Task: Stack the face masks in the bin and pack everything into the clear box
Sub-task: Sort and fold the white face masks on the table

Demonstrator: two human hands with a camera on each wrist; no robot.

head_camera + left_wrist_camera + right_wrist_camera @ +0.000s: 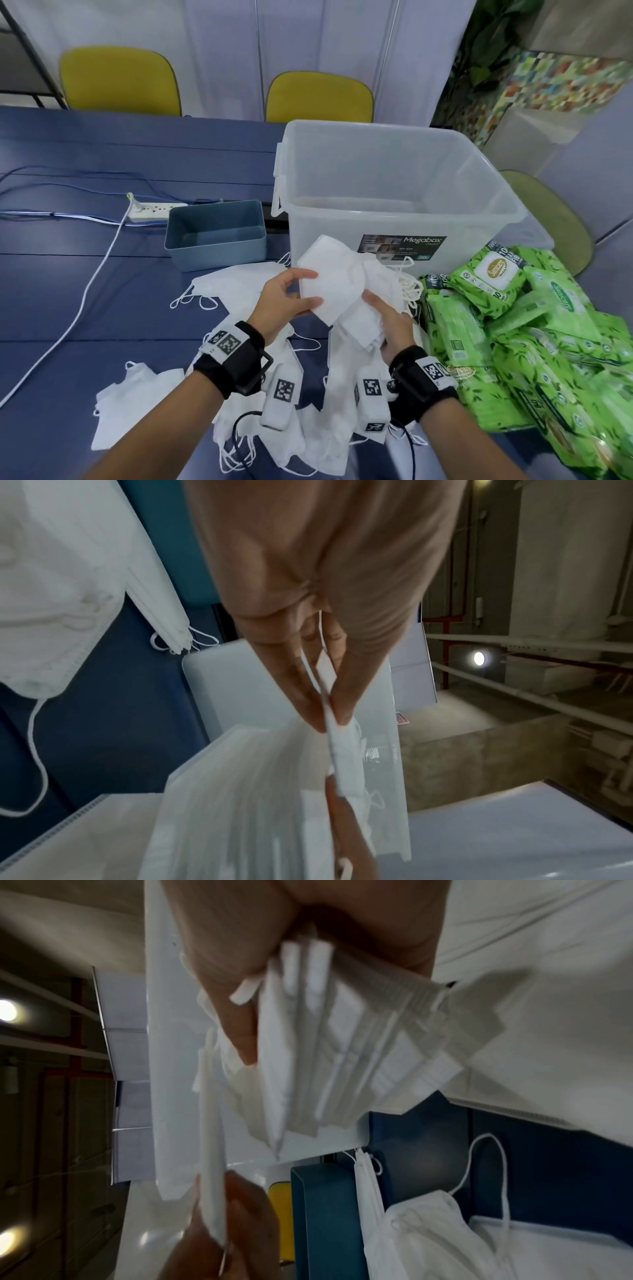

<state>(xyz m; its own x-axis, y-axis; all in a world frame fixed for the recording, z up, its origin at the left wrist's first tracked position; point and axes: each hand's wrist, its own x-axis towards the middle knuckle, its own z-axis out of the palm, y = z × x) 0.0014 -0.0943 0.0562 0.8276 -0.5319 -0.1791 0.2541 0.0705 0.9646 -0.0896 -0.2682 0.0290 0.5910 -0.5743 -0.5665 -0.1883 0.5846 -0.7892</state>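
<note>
Both hands hold white face masks above the table, in front of the clear box [394, 192]. My left hand [291, 294] pinches the top mask [325, 274] between thumb and fingers [308, 702]; the mask [337, 750] shows edge-on there. My right hand [387, 318] grips a fanned bundle of masks [359, 318] from below and the right; the bundle [342, 1047] fills the right wrist view. More loose masks [233, 291] lie scattered on the blue table [85, 291]. The small blue bin [215, 236] stands empty to the left of the clear box, which looks empty too.
A heap of green wet-wipe packs [513, 325] lies right of my hands. A white power strip [154, 210] with cables runs across the table's left side. Two yellow chairs [318, 97] stand behind the table.
</note>
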